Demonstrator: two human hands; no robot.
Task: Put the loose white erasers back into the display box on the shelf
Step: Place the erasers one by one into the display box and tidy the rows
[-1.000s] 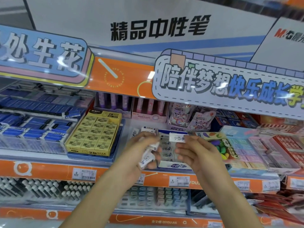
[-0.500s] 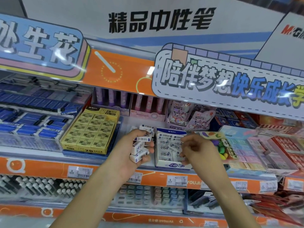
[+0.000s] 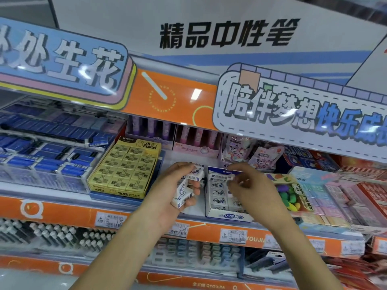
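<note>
A white and blue display box [image 3: 229, 216] of white erasers stands on the orange-edged shelf at the middle. My left hand [image 3: 167, 197] is just left of the box, curled around several loose white erasers [image 3: 184, 193] stacked in its palm. My right hand [image 3: 251, 189] hovers over the box's upper right part, fingers bent down. Its fingertips pinch or press a white eraser [image 3: 230, 178] at the top rows. The box's right columns are hidden under that hand.
A yellow 2B eraser box [image 3: 125, 170] sits left of my left hand, with blue eraser boxes [image 3: 52, 160] further left. A tray of colourful erasers [image 3: 291, 193] and pastel packs lie right of the box. Pink and purple boxes stand behind. An overhanging sign [image 3: 293, 114] hangs above.
My right hand has come down from holding one eraser in the air onto the box's top rows. My left hand has shifted slightly left and up with its erasers.
</note>
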